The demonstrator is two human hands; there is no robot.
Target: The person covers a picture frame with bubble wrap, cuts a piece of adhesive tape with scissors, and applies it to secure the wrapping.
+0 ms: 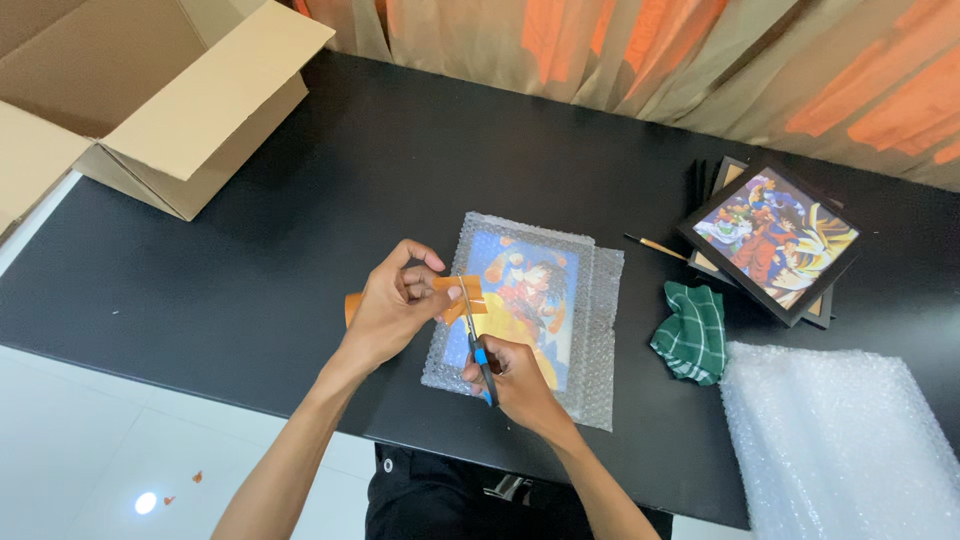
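Our left hand [395, 305] pinches brown tape [462, 296] between its fingers; our right hand [510, 378] grips scissors [478, 345], blades at the tape

I see an open brown cardboard box [130, 95] far up-left of my fingers, flaps spread, at the bench [330, 190] corner. Directly beneath my fingers lies a flat rectangular parcel [560, 300], a colourful picture wrapped in clear bubble wrap. Well to the right sits a loose bubble wrap sheet [830, 440].
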